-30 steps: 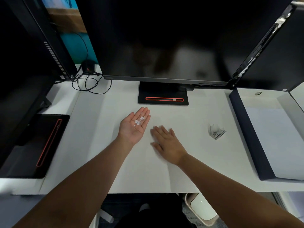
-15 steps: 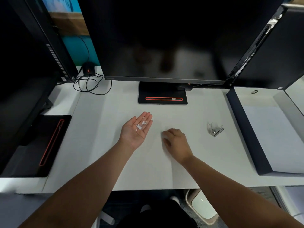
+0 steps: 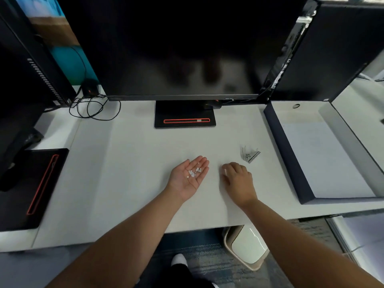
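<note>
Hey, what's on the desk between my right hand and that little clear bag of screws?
Nothing: in the head view, only bare white desk separates the right hand from the clear bag.

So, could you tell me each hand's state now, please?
Left hand: open, palm up, carrying white bits.
Right hand: curled on desk; hold cannot be told.

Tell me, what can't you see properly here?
Head view:
White bits in the left hand: too small to name.
Under the right hand: its curled fingers hide whether it pinches anything.
Small clear bag on the desk: contents too small, blurred.
Big screen: top cut off by the picture's edge.
</note>
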